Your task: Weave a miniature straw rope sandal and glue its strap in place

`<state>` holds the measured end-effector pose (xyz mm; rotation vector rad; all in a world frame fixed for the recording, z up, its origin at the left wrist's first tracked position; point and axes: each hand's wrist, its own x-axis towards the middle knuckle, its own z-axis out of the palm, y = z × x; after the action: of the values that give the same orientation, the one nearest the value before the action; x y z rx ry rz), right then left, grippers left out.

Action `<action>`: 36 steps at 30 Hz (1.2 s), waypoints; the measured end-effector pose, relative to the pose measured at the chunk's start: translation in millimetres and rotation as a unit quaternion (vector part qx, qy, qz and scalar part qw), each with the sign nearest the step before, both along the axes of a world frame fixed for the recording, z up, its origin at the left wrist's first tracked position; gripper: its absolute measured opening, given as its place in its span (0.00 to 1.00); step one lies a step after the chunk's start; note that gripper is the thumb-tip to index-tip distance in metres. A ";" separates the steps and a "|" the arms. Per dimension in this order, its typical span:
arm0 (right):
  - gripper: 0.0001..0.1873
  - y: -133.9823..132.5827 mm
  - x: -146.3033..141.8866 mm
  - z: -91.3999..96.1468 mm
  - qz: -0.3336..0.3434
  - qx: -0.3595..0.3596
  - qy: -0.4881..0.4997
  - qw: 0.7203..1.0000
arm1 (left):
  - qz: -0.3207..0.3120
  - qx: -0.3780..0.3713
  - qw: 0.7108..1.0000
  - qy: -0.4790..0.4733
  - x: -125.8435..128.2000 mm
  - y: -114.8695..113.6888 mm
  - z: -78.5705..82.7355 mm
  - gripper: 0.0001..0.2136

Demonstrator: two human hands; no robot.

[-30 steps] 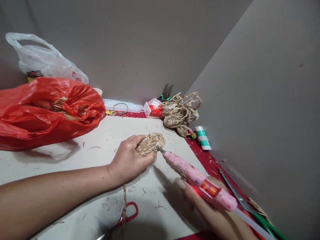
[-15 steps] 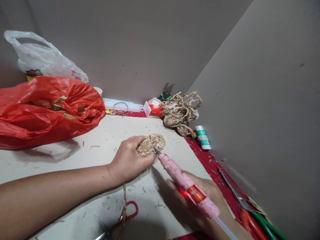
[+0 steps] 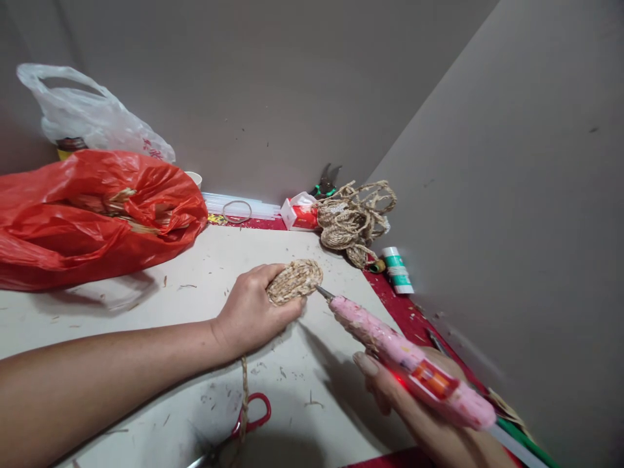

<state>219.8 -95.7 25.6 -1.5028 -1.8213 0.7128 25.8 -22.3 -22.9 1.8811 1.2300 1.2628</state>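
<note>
The left hand grips a coil — the right hand holds a glue gun, tip at the coil's edge.

Left forearm: bare, long, smooth; it tapers evenly to a slim wrist, where a fine crease shows. Left hand: bare, with softly rounded knuckles. Right hand: likewise bare, partly hidden; its thumb bears a smooth, rounded nail that extends to the tip.
</note>
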 end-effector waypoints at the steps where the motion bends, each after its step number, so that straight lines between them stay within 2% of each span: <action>1: 0.20 -0.3 -1.0 1.7 0.005 -0.008 0.008 1.000 | -0.001 0.002 1.000 0.001 -0.1 0.2 0.0 0.15; 4: 0.20 2.6 -0.2 -0.8 0.003 -0.025 0.018 1.000 | 0.003 0.008 1.000 0.005 -0.3 0.5 -0.1 0.15; 7: 0.19 8.9 4.5 -14.1 0.025 -0.029 0.014 0.999 | 0.005 0.011 1.000 0.012 -0.2 0.4 -0.2 0.15; 12: 0.17 10.4 6.9 -31.3 0.017 -0.017 0.010 1.000 | 0.005 0.019 1.000 0.013 0.4 -0.4 -0.6 0.14; 21: 0.22 14.3 10.7 -22.3 0.024 -0.022 -0.006 0.999 | 0.007 0.012 1.000 0.000 0.4 0.0 0.1 0.15; 26: 0.20 7.7 4.2 -15.7 0.011 -0.016 -0.008 1.000 | 0.006 -0.014 1.000 -0.006 1.4 -0.1 2.3 0.13; 30: 0.15 6.4 1.3 -14.8 0.010 -0.035 0.007 0.999 | 0.004 -0.007 1.000 -0.001 1.3 -0.2 1.8 0.13; 36: 0.18 5.4 3.8 -19.7 -0.004 -0.058 0.031 0.998 | -0.006 0.009 1.000 0.010 0.5 -0.9 -1.2 0.15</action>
<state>223.5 -90.3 6.0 -1.5433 -1.7536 0.8640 26.4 -23.2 -24.0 1.9159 1.2195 1.2563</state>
